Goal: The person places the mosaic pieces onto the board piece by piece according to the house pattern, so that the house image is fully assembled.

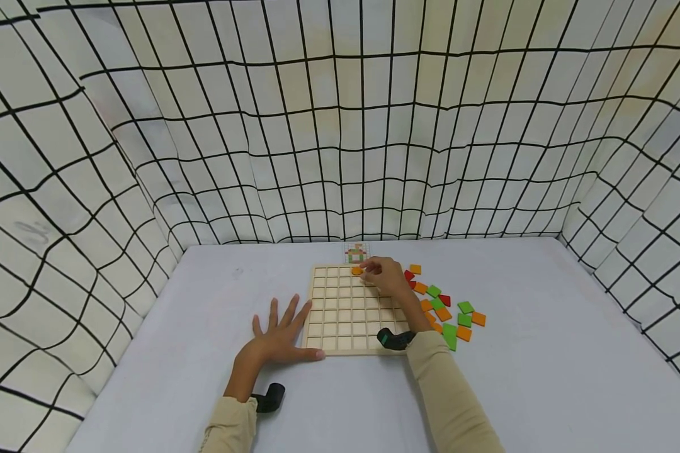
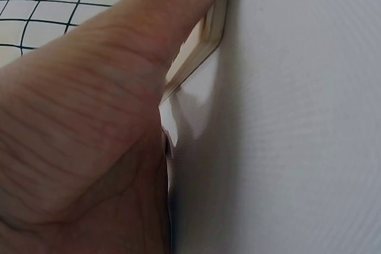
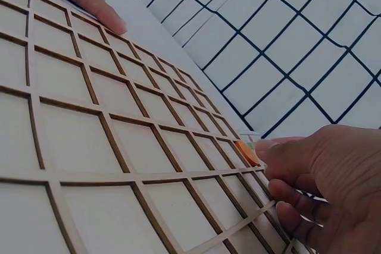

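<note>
A pale wooden grid board [image 1: 331, 327] lies on the table. My right hand [image 1: 384, 275] reaches over its far edge and pinches an orange piece [image 1: 357, 271] at the top row of cells. In the right wrist view the orange piece [image 3: 247, 153] stands tilted at the fingertips; part of it is hidden by the thumb and finger. My left hand [image 1: 283, 336] lies with its fingers spread at the board's near left corner, the thumb along the near edge and the fingertips by the left side. Its palm side fills much of the left wrist view.
Loose orange, green and red pieces [image 1: 443, 314] are scattered right of the board, some partly behind the right forearm. A small printed pattern card [image 1: 356, 253] lies beyond the far edge. White walls with black netting [image 1: 362, 151] enclose the white table [image 1: 544, 352].
</note>
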`<act>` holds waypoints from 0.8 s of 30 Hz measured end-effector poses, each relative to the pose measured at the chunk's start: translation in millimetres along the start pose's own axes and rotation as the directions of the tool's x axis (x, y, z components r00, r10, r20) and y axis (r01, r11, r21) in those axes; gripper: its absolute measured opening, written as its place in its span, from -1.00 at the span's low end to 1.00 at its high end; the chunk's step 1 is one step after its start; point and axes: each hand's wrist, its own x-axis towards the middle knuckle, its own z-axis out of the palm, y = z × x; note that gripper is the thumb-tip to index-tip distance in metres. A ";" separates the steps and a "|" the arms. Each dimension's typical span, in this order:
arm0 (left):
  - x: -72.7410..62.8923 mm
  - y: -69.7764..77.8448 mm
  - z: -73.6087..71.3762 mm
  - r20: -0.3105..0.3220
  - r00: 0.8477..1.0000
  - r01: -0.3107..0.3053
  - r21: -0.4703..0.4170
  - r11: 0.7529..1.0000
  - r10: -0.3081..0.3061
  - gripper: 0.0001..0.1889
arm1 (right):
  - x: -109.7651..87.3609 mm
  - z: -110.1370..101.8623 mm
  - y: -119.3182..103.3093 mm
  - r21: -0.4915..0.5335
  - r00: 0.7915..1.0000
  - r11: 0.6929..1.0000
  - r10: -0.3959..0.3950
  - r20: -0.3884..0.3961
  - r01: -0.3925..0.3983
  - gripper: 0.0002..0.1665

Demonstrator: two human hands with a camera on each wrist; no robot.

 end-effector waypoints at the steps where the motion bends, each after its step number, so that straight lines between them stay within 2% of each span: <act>1: 0.3 0.2 -0.2 0.000 1.000 0.001 -0.002 1.000 -0.001 0.19 | -0.3 -1.4 0.1 -0.004 1.000 1.000 -0.001 0.010 0.001 -0.73; 5: 1.0 0.6 -0.5 0.007 1.000 0.001 -0.002 1.000 -0.001 0.19 | -2.0 -6.7 1.7 -0.005 0.999 1.000 -0.025 0.045 0.025 -0.74; 8: 1.1 0.0 -0.2 0.017 1.000 0.000 0.001 1.000 0.000 0.19 | -5.1 -11.9 2.1 0.007 0.995 0.997 -0.073 0.061 0.073 -0.75; 9: 1.1 -0.4 0.0 0.018 1.000 -0.001 0.003 1.000 0.001 0.19 | -3.2 -12.6 8.8 0.021 0.991 0.993 -0.121 0.062 0.120 -0.75; 12: 0.8 -1.2 0.1 0.020 1.000 -0.004 0.002 1.000 0.003 0.19 | -7.1 -19.6 6.7 0.014 0.984 0.987 -0.161 0.072 0.161 -0.74; 15: 0.6 -1.8 0.0 0.015 1.000 -0.009 -0.006 1.000 0.009 0.19 | -8.4 -27.1 5.7 -0.004 0.983 0.986 -0.163 0.081 0.164 -0.70; 16: 0.5 -1.7 -0.2 0.013 1.000 -0.011 -0.010 1.000 0.011 0.19 | -11.9 -31.2 -1.6 -0.025 0.988 0.991 -0.129 0.084 0.132 -0.70; 24: 0.3 -1.9 0.7 0.005 1.000 -0.006 -0.012 1.000 0.006 0.20 | -20.2 -56.2 -2.7 -0.111 0.991 0.988 -0.102 0.085 0.111 -0.67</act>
